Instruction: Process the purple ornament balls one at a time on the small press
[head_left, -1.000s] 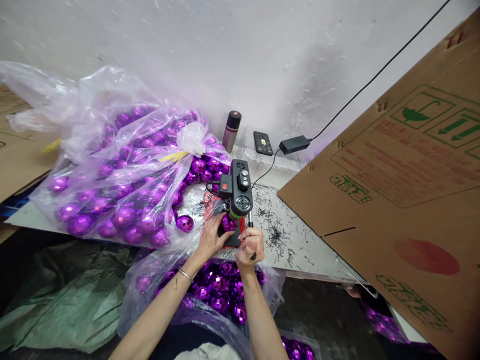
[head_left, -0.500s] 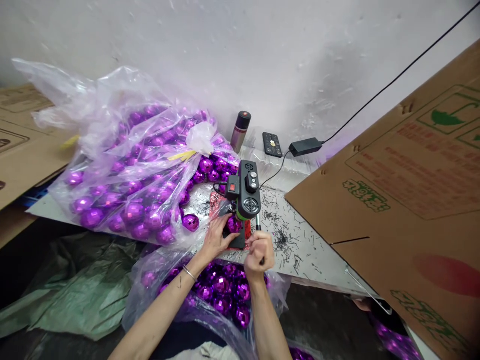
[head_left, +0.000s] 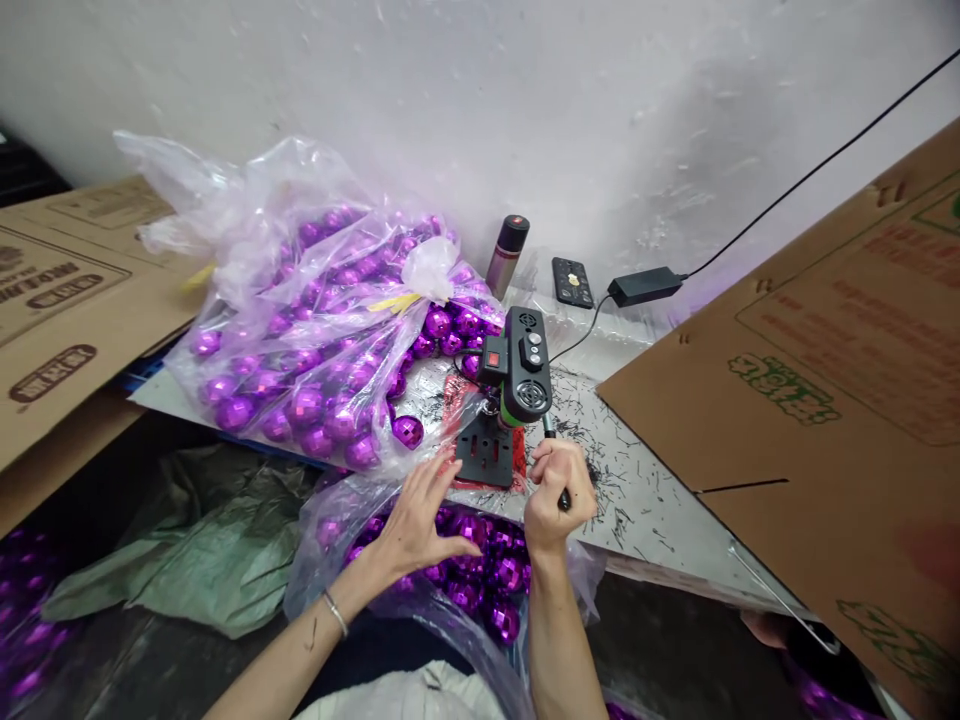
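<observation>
With the right hand (head_left: 559,492) closed round the lever (head_left: 549,427), the left hand (head_left: 415,527), fingers spread, should clear the press (head_left: 529,368) before any pull.

Table (head_left: 637,525): pale top.
Left: clear plastic bag (head_left: 300,350) of shiny purple balls, knotted, with yellow tie.
Middle: red mat (head_left: 519,462), black machine (head_left: 527,365) standing on it; one loose purple ball (head_left: 408,432) left of the mat.
Right: thin dark bits (head_left: 622,490), scattered.
Far side: bottle (head_left: 508,256), upright; phone (head_left: 572,283); black power adapter (head_left: 645,287).
</observation>
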